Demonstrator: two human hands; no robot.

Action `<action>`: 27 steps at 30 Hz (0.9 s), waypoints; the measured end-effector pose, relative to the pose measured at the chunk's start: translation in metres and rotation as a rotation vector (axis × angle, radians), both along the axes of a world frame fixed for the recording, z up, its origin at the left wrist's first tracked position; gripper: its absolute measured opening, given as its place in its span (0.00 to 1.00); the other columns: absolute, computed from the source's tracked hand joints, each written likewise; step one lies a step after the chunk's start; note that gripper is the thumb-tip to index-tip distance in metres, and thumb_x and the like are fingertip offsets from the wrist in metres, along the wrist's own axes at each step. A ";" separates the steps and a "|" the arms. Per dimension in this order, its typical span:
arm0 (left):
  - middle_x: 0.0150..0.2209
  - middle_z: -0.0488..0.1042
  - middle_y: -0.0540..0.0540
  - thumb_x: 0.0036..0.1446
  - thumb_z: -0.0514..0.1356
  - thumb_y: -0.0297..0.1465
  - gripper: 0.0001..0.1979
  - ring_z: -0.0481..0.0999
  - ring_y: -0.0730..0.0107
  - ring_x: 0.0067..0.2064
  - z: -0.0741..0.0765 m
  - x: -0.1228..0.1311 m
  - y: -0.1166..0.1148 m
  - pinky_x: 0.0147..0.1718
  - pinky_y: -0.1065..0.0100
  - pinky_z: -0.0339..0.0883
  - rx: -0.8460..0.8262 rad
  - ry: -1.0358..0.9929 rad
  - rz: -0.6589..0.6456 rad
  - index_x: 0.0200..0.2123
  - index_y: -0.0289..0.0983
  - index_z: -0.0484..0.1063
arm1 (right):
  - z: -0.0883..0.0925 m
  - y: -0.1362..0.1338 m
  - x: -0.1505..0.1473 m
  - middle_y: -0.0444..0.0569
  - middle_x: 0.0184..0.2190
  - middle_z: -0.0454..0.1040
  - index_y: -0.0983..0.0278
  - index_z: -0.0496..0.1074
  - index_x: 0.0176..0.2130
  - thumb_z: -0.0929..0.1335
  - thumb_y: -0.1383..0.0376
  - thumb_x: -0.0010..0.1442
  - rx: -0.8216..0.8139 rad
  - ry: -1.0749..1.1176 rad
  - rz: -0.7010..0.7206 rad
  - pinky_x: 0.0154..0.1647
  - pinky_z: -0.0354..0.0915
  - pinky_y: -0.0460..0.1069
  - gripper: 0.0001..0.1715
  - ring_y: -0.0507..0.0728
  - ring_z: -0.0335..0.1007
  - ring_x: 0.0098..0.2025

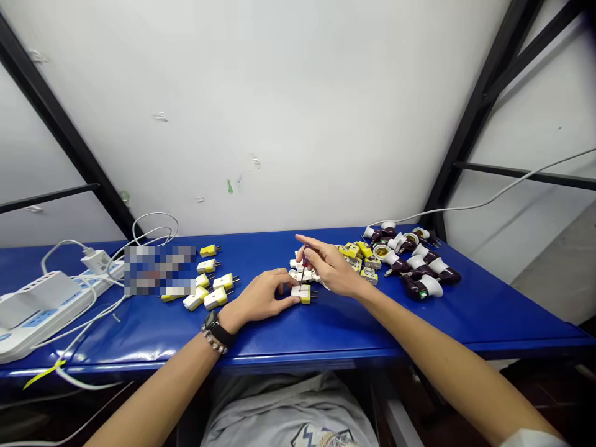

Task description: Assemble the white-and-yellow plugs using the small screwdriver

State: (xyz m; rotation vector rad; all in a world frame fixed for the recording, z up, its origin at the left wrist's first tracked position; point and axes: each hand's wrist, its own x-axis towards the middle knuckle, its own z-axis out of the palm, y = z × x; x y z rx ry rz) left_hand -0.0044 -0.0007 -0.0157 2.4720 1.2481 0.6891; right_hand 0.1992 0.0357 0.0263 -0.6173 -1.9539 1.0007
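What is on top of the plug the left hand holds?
A screwdriver stands on the plug, tip down. The right hand covers part of the handle; the left hand, some of the plug.

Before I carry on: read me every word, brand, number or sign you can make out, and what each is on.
No text is legible.
Plug under the screwdriver: any marking is too small to read.
Power strip: blue panels, any lettering too small.
Wristwatch: dark face, nothing readable.
Shirt: printed pattern, cut off at the picture's edge, no readable words.
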 end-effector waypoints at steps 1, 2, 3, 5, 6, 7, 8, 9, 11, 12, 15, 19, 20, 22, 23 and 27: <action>0.36 0.75 0.48 0.60 0.63 0.41 0.13 0.71 0.70 0.32 0.000 0.000 0.000 0.35 0.68 0.63 0.000 0.000 -0.002 0.44 0.40 0.77 | 0.000 0.000 0.000 0.49 0.36 0.74 0.68 0.65 0.62 0.59 0.63 0.69 0.020 -0.003 -0.005 0.36 0.66 0.49 0.25 0.52 0.66 0.32; 0.36 0.75 0.48 0.60 0.63 0.41 0.14 0.71 0.70 0.32 0.000 0.000 0.000 0.35 0.68 0.63 -0.001 0.001 -0.002 0.45 0.40 0.77 | -0.001 0.001 0.000 0.49 0.36 0.74 0.68 0.65 0.61 0.59 0.64 0.69 0.050 -0.009 -0.018 0.35 0.66 0.49 0.24 0.52 0.65 0.32; 0.36 0.75 0.48 0.60 0.63 0.41 0.14 0.71 0.70 0.32 0.000 0.000 0.000 0.35 0.68 0.63 -0.001 0.003 0.000 0.45 0.40 0.77 | -0.001 0.001 0.001 0.49 0.36 0.74 0.67 0.66 0.60 0.58 0.64 0.70 0.080 -0.015 -0.036 0.35 0.65 0.49 0.23 0.52 0.65 0.31; 0.36 0.75 0.48 0.60 0.63 0.41 0.13 0.71 0.69 0.32 0.001 0.000 0.000 0.36 0.68 0.64 -0.001 0.005 0.004 0.45 0.40 0.77 | -0.001 0.001 0.001 0.48 0.34 0.72 0.66 0.67 0.58 0.58 0.64 0.70 0.120 0.002 -0.081 0.33 0.64 0.49 0.21 0.52 0.64 0.30; 0.36 0.75 0.48 0.60 0.63 0.41 0.13 0.71 0.69 0.32 0.002 0.000 0.000 0.36 0.68 0.64 0.000 0.004 0.005 0.44 0.40 0.77 | -0.001 0.001 0.001 0.47 0.34 0.72 0.65 0.67 0.58 0.58 0.63 0.70 0.127 0.028 -0.103 0.33 0.64 0.48 0.21 0.52 0.64 0.30; 0.36 0.75 0.48 0.60 0.63 0.41 0.13 0.71 0.69 0.33 0.003 0.000 -0.001 0.36 0.68 0.64 -0.002 0.001 0.005 0.44 0.40 0.77 | 0.000 0.001 0.002 0.47 0.34 0.71 0.65 0.67 0.58 0.58 0.62 0.70 0.129 0.062 -0.122 0.33 0.64 0.48 0.21 0.52 0.64 0.30; 0.37 0.75 0.48 0.60 0.63 0.41 0.13 0.71 0.69 0.33 0.004 0.000 -0.001 0.36 0.68 0.64 -0.004 -0.003 0.003 0.44 0.40 0.77 | 0.001 0.002 0.003 0.47 0.34 0.71 0.65 0.66 0.58 0.58 0.62 0.71 0.132 0.094 -0.142 0.33 0.64 0.48 0.21 0.52 0.64 0.30; 0.37 0.75 0.48 0.60 0.63 0.41 0.13 0.72 0.69 0.33 0.004 0.000 -0.002 0.36 0.68 0.64 -0.005 -0.008 0.001 0.44 0.40 0.77 | 0.002 0.003 0.004 0.47 0.34 0.71 0.65 0.66 0.57 0.58 0.62 0.70 0.141 0.117 -0.163 0.32 0.64 0.48 0.21 0.52 0.63 0.30; 0.37 0.74 0.48 0.60 0.63 0.40 0.13 0.72 0.69 0.33 0.005 0.000 -0.002 0.36 0.67 0.64 -0.005 -0.010 -0.001 0.44 0.40 0.77 | 0.004 0.004 0.007 0.45 0.31 0.69 0.65 0.68 0.55 0.57 0.62 0.70 0.170 0.110 -0.199 0.31 0.62 0.48 0.20 0.52 0.62 0.28; 0.36 0.74 0.48 0.61 0.63 0.40 0.13 0.72 0.69 0.33 0.005 0.000 -0.002 0.36 0.67 0.64 -0.001 -0.010 0.002 0.44 0.40 0.77 | 0.005 0.004 0.009 0.44 0.28 0.67 0.65 0.69 0.54 0.57 0.63 0.70 0.186 0.066 -0.210 0.30 0.60 0.48 0.19 0.52 0.60 0.27; 0.36 0.74 0.47 0.60 0.63 0.40 0.13 0.72 0.68 0.34 0.003 0.000 -0.001 0.37 0.67 0.64 0.021 -0.018 0.017 0.44 0.40 0.77 | 0.008 0.003 0.013 0.42 0.24 0.65 0.64 0.73 0.47 0.57 0.67 0.68 0.221 -0.197 -0.183 0.29 0.56 0.48 0.18 0.52 0.58 0.25; 0.36 0.74 0.47 0.59 0.64 0.40 0.13 0.71 0.68 0.34 0.001 0.000 -0.001 0.36 0.67 0.64 0.035 -0.059 0.017 0.43 0.39 0.76 | 0.005 0.000 0.015 0.46 0.30 0.72 0.63 0.74 0.44 0.66 0.61 0.64 0.243 -0.586 -0.016 0.32 0.56 0.47 0.12 0.54 0.64 0.31; 0.35 0.74 0.47 0.60 0.63 0.40 0.13 0.71 0.68 0.34 0.002 0.000 -0.001 0.36 0.68 0.64 0.036 -0.070 0.016 0.43 0.39 0.76 | 0.004 0.000 0.015 0.46 0.31 0.72 0.63 0.74 0.44 0.69 0.58 0.61 0.254 -0.654 0.012 0.31 0.56 0.47 0.14 0.55 0.65 0.32; 0.34 0.74 0.48 0.61 0.62 0.39 0.12 0.71 0.69 0.33 0.004 -0.001 -0.001 0.35 0.68 0.63 0.038 -0.088 0.019 0.43 0.38 0.76 | -0.001 0.002 0.015 0.47 0.31 0.72 0.63 0.74 0.45 0.75 0.56 0.54 0.282 -0.740 0.029 0.32 0.56 0.47 0.22 0.57 0.66 0.34; 0.33 0.75 0.48 0.61 0.62 0.39 0.13 0.71 0.69 0.32 0.005 -0.002 -0.001 0.35 0.68 0.63 0.039 -0.097 0.026 0.44 0.38 0.76 | -0.002 0.003 0.016 0.48 0.32 0.73 0.63 0.74 0.46 0.76 0.55 0.52 0.294 -0.760 0.027 0.32 0.56 0.47 0.24 0.58 0.67 0.36; 0.32 0.77 0.47 0.65 0.57 0.42 0.16 0.71 0.70 0.30 0.007 -0.007 0.002 0.33 0.69 0.63 0.011 -0.142 0.102 0.45 0.38 0.78 | -0.005 0.007 0.018 0.52 0.37 0.75 0.64 0.74 0.46 0.77 0.50 0.50 0.280 -0.802 0.012 0.35 0.59 0.49 0.29 0.62 0.70 0.41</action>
